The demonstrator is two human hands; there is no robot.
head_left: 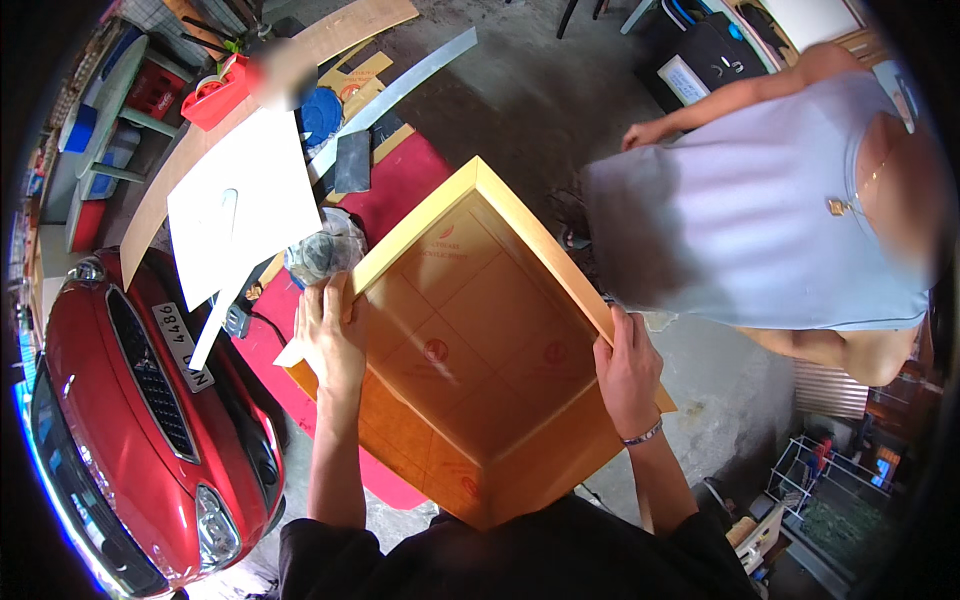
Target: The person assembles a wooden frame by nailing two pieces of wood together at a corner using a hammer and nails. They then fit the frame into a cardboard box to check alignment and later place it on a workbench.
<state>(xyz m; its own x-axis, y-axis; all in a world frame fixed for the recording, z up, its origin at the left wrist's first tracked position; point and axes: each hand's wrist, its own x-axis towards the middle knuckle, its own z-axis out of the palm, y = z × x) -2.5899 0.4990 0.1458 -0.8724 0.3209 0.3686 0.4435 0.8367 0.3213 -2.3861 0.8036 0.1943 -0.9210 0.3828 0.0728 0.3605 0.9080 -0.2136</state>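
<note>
A tilted open box [480, 330], its panels covered in brown protective film with red print, fills the middle of the view close to my body. My left hand [333, 335] grips its left edge, fingers over the rim. On the opposite side, my right hand [630, 370], with a bracelet at the wrist, is closed on the right edge. The inside of the box faces up toward me. Just beyond my left hand sits a clear plastic-wrapped bundle [330, 245] on the red table surface [405, 185].
A white sheet [240, 200], a red tape dispenser [215, 92], a blue round object [320, 112] and a dark block [352, 162] lie at the far left. A red car [140, 420] stands left. Another person [750, 220] in a pale shirt is close on the right.
</note>
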